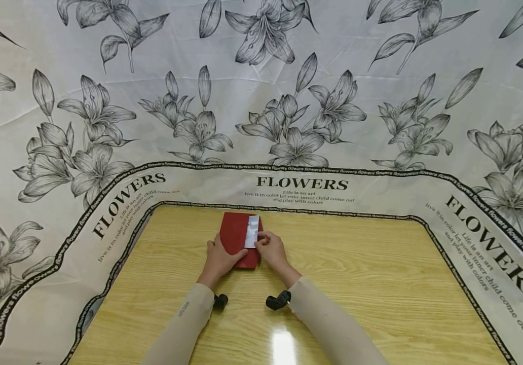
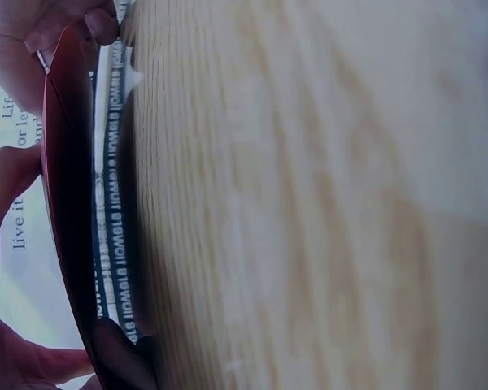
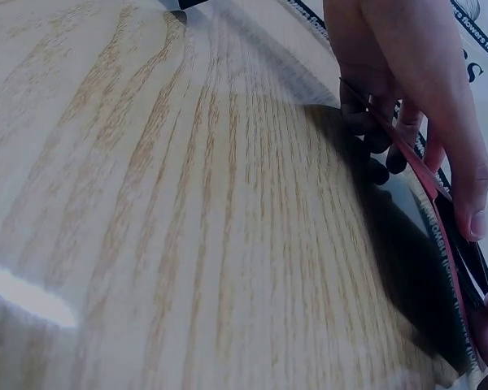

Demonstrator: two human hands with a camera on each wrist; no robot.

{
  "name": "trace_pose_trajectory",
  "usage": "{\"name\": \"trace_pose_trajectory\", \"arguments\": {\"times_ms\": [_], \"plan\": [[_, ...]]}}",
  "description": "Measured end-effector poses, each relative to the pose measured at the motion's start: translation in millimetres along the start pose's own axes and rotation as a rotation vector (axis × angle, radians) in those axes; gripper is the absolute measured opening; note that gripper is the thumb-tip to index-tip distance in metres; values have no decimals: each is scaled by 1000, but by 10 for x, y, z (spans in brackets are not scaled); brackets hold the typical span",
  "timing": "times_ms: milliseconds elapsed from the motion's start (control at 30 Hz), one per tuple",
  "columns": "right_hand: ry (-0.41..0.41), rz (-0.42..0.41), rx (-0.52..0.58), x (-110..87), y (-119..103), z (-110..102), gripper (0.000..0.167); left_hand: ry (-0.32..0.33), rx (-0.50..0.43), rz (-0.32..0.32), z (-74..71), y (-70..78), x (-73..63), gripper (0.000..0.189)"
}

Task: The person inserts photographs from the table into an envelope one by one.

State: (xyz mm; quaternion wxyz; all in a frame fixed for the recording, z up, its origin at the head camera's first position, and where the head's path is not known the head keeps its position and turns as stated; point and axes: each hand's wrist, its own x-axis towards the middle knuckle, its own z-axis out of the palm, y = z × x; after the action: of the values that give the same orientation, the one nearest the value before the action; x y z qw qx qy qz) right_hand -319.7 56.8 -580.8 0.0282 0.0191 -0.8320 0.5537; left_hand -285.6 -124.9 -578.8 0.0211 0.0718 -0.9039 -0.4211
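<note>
A red paper envelope (image 1: 233, 230) is held tilted above the wooden table, seen nearly edge-on in the left wrist view, where its underside looks dark. My left hand (image 1: 218, 257) grips it from the left, thumb across the front and fingers behind; the right wrist view shows this hand (image 3: 427, 89) too. A pale printed card (image 1: 252, 232) lies against the envelope's front, along its right side. At the card's right edge, my right hand (image 1: 271, 249) pinches it between thumb and fingers. How much of the card is inside the envelope cannot be told.
The wood-grain table (image 1: 357, 274) spreads around both hands, with a bright light reflection near its front. Behind and at the sides hangs a white flower-printed cloth (image 1: 289, 137). A black wrist camera (image 1: 278, 300) sits on the right wrist, another (image 1: 220, 301) on the left.
</note>
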Motion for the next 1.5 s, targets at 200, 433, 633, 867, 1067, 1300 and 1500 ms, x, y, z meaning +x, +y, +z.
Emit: {"name": "trace_pose_trajectory", "arguments": {"times_ms": [200, 433, 633, 867, 1067, 1300, 1500], "plan": [[10, -23, -32, -4, -15, 32, 31, -4, 1, 3, -5, 4, -6, 111], [0, -16, -51, 10, -33, 89, 31, 3, 11, 14, 6, -7, 1, 110], [-10, -12, -77, 34, -51, 119, 31, 3, 12, 19, -7, 7, -3, 109], [-13, 7, -94, 24, -74, 150, 30, 9, 2, 28, -8, 6, -12, 107], [-21, 29, -107, 26, -98, 164, 31, 15, -4, 37, -14, 15, -26, 108], [-29, 40, -103, 26, -103, 165, 33, 26, -12, 42, 0, 12, -21, 106], [-41, 49, -126, 18, -117, 162, 33, 28, 2, 49, 8, -3, -9, 106]]}}
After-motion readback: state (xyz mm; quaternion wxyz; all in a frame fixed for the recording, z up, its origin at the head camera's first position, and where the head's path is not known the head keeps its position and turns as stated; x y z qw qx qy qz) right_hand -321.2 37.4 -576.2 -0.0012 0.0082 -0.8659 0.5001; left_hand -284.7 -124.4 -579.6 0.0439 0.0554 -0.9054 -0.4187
